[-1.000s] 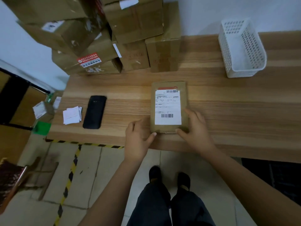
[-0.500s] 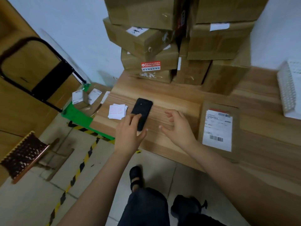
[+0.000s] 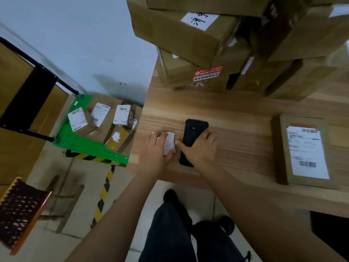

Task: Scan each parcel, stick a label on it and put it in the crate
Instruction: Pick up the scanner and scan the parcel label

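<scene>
Early yet — my right hand (image 3: 200,150) curls round scanner (image 3: 196,129), left hand (image 3: 154,156) pinches labels (image 3: 169,143) beside it. Parcel (image 3: 306,150) lies on table (image 3: 236,110), well right, untouched — scanning, labelling, crating all look left to do.

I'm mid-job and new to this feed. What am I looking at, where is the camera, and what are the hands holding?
No machine here: a person works with bare hands, and the picture comes from a camera on their head, looking down. The left hand pinches the small white labels; the right hand grips the black scanner, both on the wooden table. A labelled parcel lies flat to the right, apart from both hands. Stacked cartons stand at the back. More parcels sit on a green base beside the table, left.
</scene>
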